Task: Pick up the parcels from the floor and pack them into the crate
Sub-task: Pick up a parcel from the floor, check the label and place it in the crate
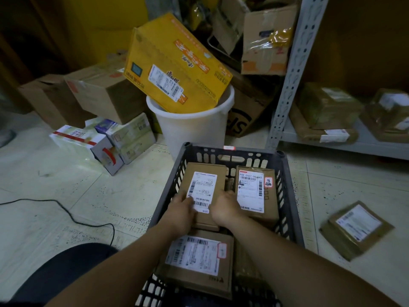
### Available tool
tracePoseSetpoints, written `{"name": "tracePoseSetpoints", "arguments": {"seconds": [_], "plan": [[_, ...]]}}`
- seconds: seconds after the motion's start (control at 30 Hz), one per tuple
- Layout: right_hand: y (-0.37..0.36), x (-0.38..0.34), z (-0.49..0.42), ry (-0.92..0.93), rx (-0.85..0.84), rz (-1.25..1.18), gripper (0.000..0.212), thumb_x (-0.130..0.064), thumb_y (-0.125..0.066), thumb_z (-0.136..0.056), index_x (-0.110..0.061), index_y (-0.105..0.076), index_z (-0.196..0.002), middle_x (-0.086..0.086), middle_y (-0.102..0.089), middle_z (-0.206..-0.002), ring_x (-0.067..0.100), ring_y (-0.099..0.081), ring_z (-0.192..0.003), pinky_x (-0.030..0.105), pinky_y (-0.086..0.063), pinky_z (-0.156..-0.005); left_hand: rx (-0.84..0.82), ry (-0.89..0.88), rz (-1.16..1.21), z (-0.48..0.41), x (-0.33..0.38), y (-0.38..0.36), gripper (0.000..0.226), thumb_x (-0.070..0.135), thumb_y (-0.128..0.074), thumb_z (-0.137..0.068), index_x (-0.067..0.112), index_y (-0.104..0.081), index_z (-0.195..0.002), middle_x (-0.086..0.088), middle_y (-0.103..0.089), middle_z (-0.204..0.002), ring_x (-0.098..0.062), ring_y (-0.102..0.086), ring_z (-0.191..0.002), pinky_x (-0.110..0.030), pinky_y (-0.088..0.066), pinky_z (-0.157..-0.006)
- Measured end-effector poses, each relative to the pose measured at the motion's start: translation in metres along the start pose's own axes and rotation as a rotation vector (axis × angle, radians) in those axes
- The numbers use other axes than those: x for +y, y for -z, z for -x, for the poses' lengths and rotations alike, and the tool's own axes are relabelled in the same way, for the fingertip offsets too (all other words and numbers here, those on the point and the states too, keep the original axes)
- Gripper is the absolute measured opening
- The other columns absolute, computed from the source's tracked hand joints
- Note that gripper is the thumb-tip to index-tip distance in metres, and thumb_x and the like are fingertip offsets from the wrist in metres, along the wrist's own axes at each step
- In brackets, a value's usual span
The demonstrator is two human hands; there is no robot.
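A dark plastic crate [290, 196] stands on the floor in front of me with three brown parcels inside. My left hand [180, 212] and my right hand [225, 209] both grip the near end of the left-hand parcel [204, 185], which lies flat with its white label up. A second labelled parcel [254, 191] lies to its right. A third parcel [199, 260] lies nearest to me, partly under my forearms. One more brown parcel [356, 227] lies on the floor to the right of the crate.
A white bucket [192, 129] holding a tilted yellow carton [174, 65] stands just behind the crate. Cardboard boxes [104, 94] and white cartons [99, 142] lie at the left. A metal shelf [345, 142] with parcels is at the right. A black cable [66, 211] crosses the floor.
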State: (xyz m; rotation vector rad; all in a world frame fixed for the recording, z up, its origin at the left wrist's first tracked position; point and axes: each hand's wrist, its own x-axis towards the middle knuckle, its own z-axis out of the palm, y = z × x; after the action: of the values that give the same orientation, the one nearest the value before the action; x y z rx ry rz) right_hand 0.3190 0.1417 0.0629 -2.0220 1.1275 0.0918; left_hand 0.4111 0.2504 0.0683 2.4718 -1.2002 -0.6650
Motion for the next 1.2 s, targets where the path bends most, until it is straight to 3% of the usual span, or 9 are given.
{"name": "tracePoseSetpoints", "arguments": {"seconds": [0.23, 0.37, 0.5, 0.67, 0.73, 0.83, 0.93, 1.07, 1.2], "plan": [[-0.002, 0.001, -0.003, 0.069, -0.045, 0.021, 0.046, -0.012, -0.053, -0.092, -0.01, -0.045, -0.137, 0.009, -0.033, -0.145, 0.028, -0.047, -0.124, 0.037, -0.043, -0.102, -0.12, 0.012, -0.164, -0.007, -0.004, -0.004, 0.079, 0.044, -0.05, -0.091, 0.012, -0.01, -0.151, -0.005, -0.001, -0.16, -0.024, 0.004, -0.147, -0.038, -0.009, -0.119], [0.009, 0.002, 0.002, 0.09, -0.021, -0.054, 0.044, -0.017, -0.053, -0.094, -0.012, -0.046, -0.137, 0.007, -0.041, -0.141, 0.027, -0.05, -0.122, 0.033, -0.045, -0.098, -0.116, 0.033, -0.129, -0.01, 0.003, 0.001, 0.081, 0.045, -0.053, -0.089, 0.012, -0.012, -0.151, -0.006, -0.003, -0.159, -0.025, -0.001, -0.147, -0.041, -0.012, -0.12], [0.031, 0.006, 0.019, 0.097, 0.02, -0.111, 0.037, -0.027, -0.053, -0.095, -0.02, -0.053, -0.131, 0.002, -0.056, -0.133, 0.023, -0.056, -0.114, 0.038, -0.049, -0.096, -0.075, 0.033, 0.094, -0.005, 0.015, 0.016, 0.095, 0.062, -0.06, -0.073, 0.018, -0.025, -0.149, -0.001, -0.015, -0.158, -0.02, -0.026, -0.141, -0.041, -0.026, -0.116], [0.071, 0.022, 0.038, 0.056, 0.15, -0.092, 0.051, -0.03, -0.053, -0.096, -0.015, -0.042, -0.143, 0.006, -0.046, -0.145, 0.025, -0.044, -0.131, 0.028, -0.036, -0.099, -0.087, -0.078, 0.126, 0.001, 0.056, 0.029, 0.071, 0.039, -0.056, -0.091, 0.02, -0.021, -0.15, 0.0, -0.012, -0.159, -0.019, -0.012, -0.146, -0.036, -0.013, -0.118], [0.087, 0.033, 0.047, 0.019, 0.21, -0.092, 0.054, -0.033, -0.053, -0.095, -0.018, -0.039, -0.146, 0.005, -0.043, -0.149, 0.024, -0.045, -0.13, 0.029, -0.036, -0.103, -0.107, -0.154, 0.176, 0.003, 0.081, 0.03, 0.064, 0.033, -0.055, -0.093, 0.022, -0.026, -0.148, 0.002, -0.021, -0.157, -0.018, -0.019, -0.144, -0.031, -0.016, -0.115], [0.109, 0.06, 0.066, -0.004, 0.348, -0.118, 0.039, -0.03, -0.055, -0.094, -0.021, -0.055, -0.132, 0.003, -0.059, -0.131, 0.019, -0.056, -0.107, 0.025, -0.041, -0.086, -0.146, -0.271, 0.221, 0.008, 0.119, 0.019, 0.061, 0.028, -0.057, -0.092, 0.021, -0.03, -0.147, -0.001, -0.03, -0.154, -0.018, -0.031, -0.138, -0.024, -0.024, -0.109], [0.129, 0.097, 0.091, -0.122, 0.473, -0.129, 0.047, -0.031, -0.055, -0.095, -0.015, -0.049, -0.139, 0.005, -0.054, -0.139, 0.023, -0.051, -0.123, 0.027, -0.038, -0.097, -0.214, -0.406, 0.269, 0.015, 0.158, 0.001, 0.056, 0.025, -0.056, -0.093, 0.019, -0.035, -0.144, 0.005, -0.038, -0.144, -0.005, -0.035, -0.124, -0.004, -0.031, -0.091], [0.136, 0.151, 0.138, -0.299, 0.529, -0.151, 0.055, -0.034, -0.055, -0.095, -0.012, -0.043, -0.144, 0.008, -0.047, -0.145, 0.025, -0.046, -0.13, 0.028, -0.035, -0.104, -0.267, -0.516, 0.259, 0.023, 0.201, -0.035, 0.064, 0.036, -0.057, -0.091, 0.024, -0.028, -0.147, 0.003, -0.024, -0.156, -0.016, -0.023, -0.143, -0.027, -0.019, -0.114], [0.138, 0.184, 0.189, -0.393, 0.542, -0.096, 0.051, -0.032, -0.054, -0.096, -0.01, -0.046, -0.141, 0.011, -0.05, -0.143, 0.028, -0.048, -0.128, 0.027, -0.037, -0.099, -0.332, -0.601, 0.251, 0.044, 0.234, -0.074, 0.064, 0.035, -0.056, -0.092, 0.021, -0.028, -0.148, 0.001, -0.022, -0.157, -0.016, -0.022, -0.143, -0.024, -0.016, -0.114]]}}
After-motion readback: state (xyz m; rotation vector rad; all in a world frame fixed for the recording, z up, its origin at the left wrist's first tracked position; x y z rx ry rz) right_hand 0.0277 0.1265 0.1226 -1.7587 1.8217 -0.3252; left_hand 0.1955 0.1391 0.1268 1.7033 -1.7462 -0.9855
